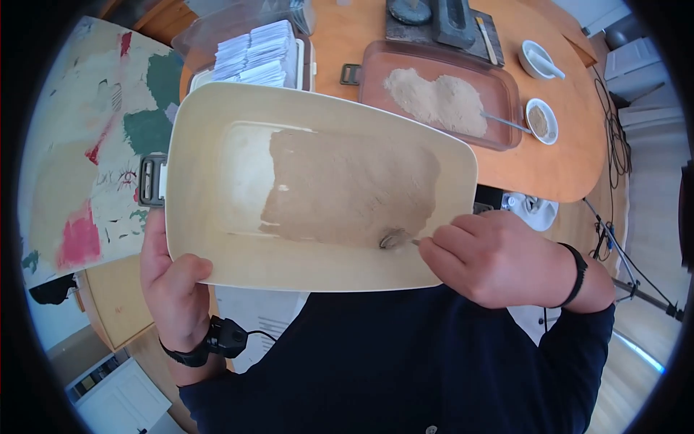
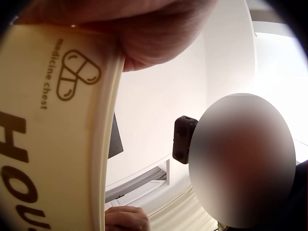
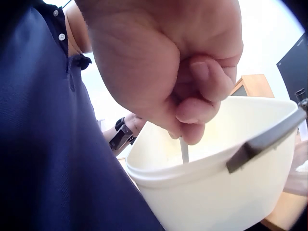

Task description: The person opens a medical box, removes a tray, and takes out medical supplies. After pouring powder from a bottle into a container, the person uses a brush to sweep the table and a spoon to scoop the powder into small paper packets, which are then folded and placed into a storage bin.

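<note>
My left hand (image 1: 177, 289) grips the left end of a cream plastic medicine box (image 1: 217, 267), thumb over its near rim. The box is held up before my body, tilted so that its inside shows. A layer of fine tan powder (image 1: 347, 181) covers the middle and right of the bottom. In my right hand (image 1: 495, 257), at the near right corner, is the handle of a metal spoon (image 1: 394, 237); its bowl lies at the powder's near edge. The right wrist view shows the curled fingers (image 3: 195, 110) around the thin handle (image 3: 185, 150).
Behind the box, a wooden table (image 1: 557, 170) bears a pinkish tray (image 1: 499, 105) with two heaps of powder. Beside it stand a white bowl of powder (image 1: 542, 119) and a mortar with pestle (image 1: 535, 58). A bin of white packets (image 1: 256, 54) stands at the back left.
</note>
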The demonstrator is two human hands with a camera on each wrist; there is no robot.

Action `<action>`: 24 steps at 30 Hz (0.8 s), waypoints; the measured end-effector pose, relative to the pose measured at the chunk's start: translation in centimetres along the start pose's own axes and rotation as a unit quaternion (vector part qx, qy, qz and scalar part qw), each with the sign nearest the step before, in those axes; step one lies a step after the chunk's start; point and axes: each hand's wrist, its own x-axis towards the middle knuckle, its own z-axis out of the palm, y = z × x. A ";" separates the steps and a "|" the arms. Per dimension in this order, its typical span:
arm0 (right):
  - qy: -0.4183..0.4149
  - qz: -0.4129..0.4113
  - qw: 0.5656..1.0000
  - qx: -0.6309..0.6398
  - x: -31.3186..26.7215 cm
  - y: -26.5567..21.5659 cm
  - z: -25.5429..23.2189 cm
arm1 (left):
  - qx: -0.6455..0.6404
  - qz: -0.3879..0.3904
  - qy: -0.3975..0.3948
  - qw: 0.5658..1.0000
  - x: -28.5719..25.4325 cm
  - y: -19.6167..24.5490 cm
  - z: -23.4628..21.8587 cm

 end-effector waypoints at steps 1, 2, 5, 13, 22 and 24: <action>0.017 -0.010 1.000 -0.018 0.0 0.1 -0.5 | -0.003 0.009 -0.006 1.000 0.0 0.1 0.1; 0.016 -0.016 1.000 -0.017 0.0 0.5 -0.6 | -0.004 0.009 0.000 1.000 0.1 0.3 0.1; 0.132 0.010 0.986 -0.098 -0.2 1.3 -0.9 | 0.007 -0.003 -0.007 1.000 0.4 0.8 0.4; 0.097 0.121 0.988 0.011 0.0 2.7 1.9 | 0.042 0.008 0.006 0.999 0.2 1.2 0.4; 0.146 0.247 0.939 0.191 1.9 5.3 2.3 | 0.067 0.008 0.002 0.998 0.1 2.4 1.8; 0.143 0.274 0.925 0.222 1.7 5.3 2.1 | 0.066 0.008 0.002 0.998 0.2 2.4 1.8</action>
